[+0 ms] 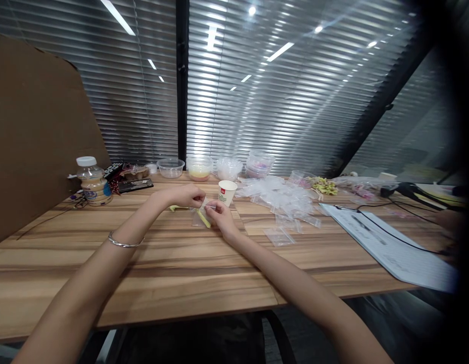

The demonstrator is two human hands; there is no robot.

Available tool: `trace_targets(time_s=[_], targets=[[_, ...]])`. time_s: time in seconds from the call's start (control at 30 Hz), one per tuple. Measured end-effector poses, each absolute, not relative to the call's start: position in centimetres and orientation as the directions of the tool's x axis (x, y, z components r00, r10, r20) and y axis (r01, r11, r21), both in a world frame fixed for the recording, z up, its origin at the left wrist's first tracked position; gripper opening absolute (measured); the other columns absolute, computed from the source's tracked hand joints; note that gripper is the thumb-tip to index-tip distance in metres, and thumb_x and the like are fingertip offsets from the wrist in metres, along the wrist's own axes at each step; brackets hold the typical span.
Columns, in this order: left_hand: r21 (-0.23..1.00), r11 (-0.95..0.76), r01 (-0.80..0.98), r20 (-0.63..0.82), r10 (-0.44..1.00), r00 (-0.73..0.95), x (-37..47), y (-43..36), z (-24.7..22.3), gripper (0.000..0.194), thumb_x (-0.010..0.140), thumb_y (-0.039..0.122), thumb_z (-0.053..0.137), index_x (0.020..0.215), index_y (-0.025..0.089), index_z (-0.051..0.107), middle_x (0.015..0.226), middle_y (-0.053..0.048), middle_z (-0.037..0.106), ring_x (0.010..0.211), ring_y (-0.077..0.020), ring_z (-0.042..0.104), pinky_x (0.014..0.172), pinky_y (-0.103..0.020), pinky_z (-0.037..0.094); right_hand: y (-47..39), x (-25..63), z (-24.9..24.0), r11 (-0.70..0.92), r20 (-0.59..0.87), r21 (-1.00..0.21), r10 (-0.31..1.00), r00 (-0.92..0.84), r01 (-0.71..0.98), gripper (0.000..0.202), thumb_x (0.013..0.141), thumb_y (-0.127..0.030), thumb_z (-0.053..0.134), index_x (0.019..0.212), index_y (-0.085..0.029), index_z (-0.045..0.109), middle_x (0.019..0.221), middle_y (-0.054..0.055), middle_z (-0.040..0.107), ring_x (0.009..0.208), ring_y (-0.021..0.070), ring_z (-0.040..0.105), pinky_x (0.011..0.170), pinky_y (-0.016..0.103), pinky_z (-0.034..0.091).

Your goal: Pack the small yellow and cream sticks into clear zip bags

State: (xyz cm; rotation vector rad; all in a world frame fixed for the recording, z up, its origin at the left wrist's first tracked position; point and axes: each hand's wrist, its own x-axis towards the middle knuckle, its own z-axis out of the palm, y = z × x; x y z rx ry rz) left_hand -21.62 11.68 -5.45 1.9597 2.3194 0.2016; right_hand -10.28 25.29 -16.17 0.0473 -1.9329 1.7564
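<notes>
Near the middle of the table, both hands meet at a small clear plastic bag. My right hand pinches the bag's upper edge between thumb and fingertips. My left hand is closed at the bag's other upper corner, its fingertips partly hidden. A thin yellow strip lies slanted in or against the bag; I cannot tell which. Another yellow-green piece lies on the table beneath my left wrist. Just behind my right hand stands a white paper cup with a red mark.
Many flat clear bags are heaped to the right, with a yellow bundle behind. Clear round tubs line the back. A white-capped jar stands left by a cardboard panel. At right lies a clipboard, near another person's hand.
</notes>
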Motion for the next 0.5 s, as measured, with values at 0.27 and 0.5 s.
trace_targets(time_s=[0.27, 0.5], targets=[[0.139, 0.150, 0.979, 0.053, 0.986, -0.158, -21.40, 11.98, -5.87, 0.021, 0.080, 0.031, 0.046, 0.069, 0.015, 0.054, 0.063, -0.001, 0.052, 0.055, -0.0106, 0.039, 0.051, -0.025, 0.023, 25.49, -10.37, -16.39, 0.149, 0.379, -0.925, 0.363, -0.851, -0.348, 0.025, 0.075, -0.040, 0.059, 0.087, -0.018, 0.063, 0.087, 0.004, 0.064, 0.083, 0.0179, 0.056, 0.072, 0.028, 0.045], [0.098, 0.151, 0.984, 0.023, 0.988, -0.154, -21.12, 12.10, -5.69, 0.022, 0.081, 0.032, 0.045, 0.069, 0.015, 0.053, 0.062, 0.000, 0.052, 0.054, -0.0105, 0.040, 0.051, -0.025, 0.024, 25.48, -10.31, -16.29, 0.166, 0.381, -0.925, 0.374, -0.846, -0.343, 0.019, 0.075, -0.036, 0.059, 0.082, -0.019, 0.062, 0.085, 0.003, 0.063, 0.081, 0.0174, 0.056, 0.068, 0.027, 0.043]])
